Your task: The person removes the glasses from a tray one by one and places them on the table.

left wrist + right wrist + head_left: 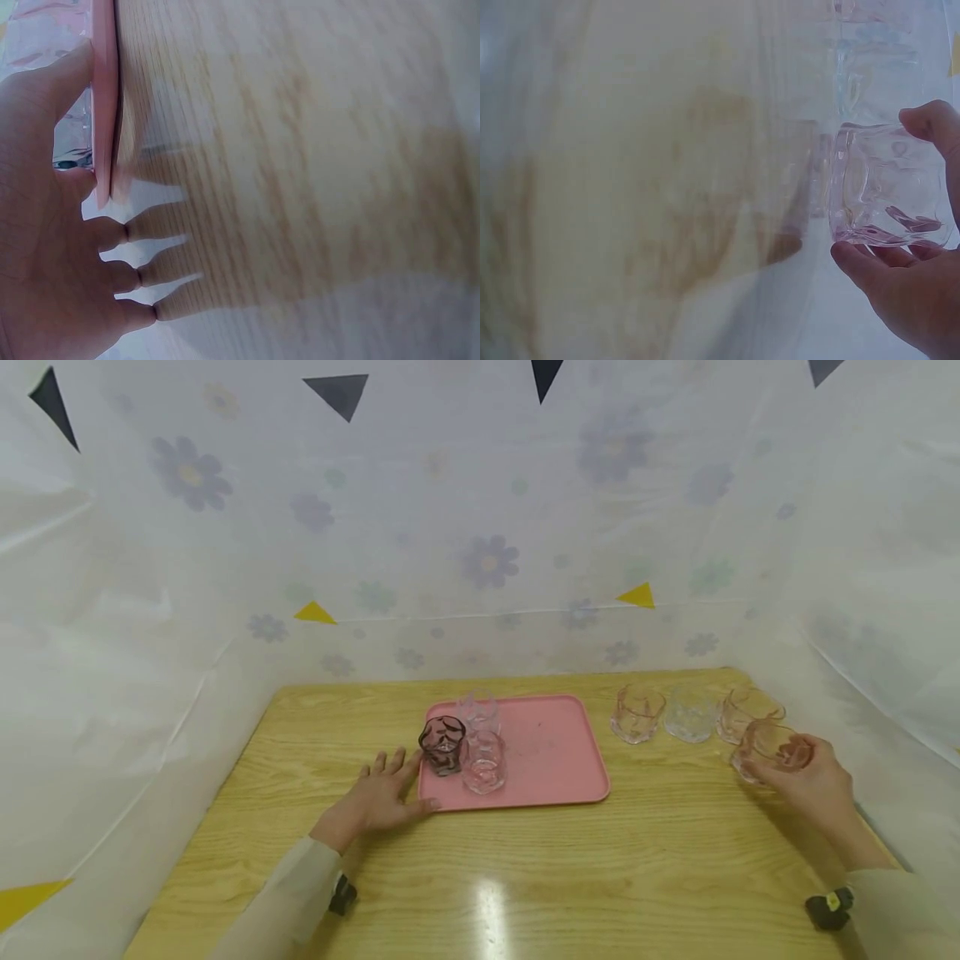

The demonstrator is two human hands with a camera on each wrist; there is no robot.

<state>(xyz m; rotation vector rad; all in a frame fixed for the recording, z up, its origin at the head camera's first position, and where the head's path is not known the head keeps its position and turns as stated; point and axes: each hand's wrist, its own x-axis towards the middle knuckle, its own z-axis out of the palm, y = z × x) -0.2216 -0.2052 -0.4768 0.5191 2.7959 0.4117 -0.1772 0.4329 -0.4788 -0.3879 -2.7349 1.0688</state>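
At the right, my right hand (813,781) grips a pinkish glass (889,187) between thumb and fingers; in the right wrist view its base looks slightly apart from the table. Just behind it stands another pinkish glass (750,714), with a clear glass (690,714) and an amber-pink glass (637,714) further left. My left hand (386,797) lies spread at the left edge of the pink tray (551,760), its thumb touching the rim (105,97). On the tray's left part are a dark glass (442,747), a clear glass (483,764) and another clear glass (478,710).
The wooden table (637,852) is enclosed by white sheeting (487,643) with flower prints at the back and plain sides. Black and yellow triangles (637,596) are stuck to the sheeting. A bright reflection lies on the table's front part.
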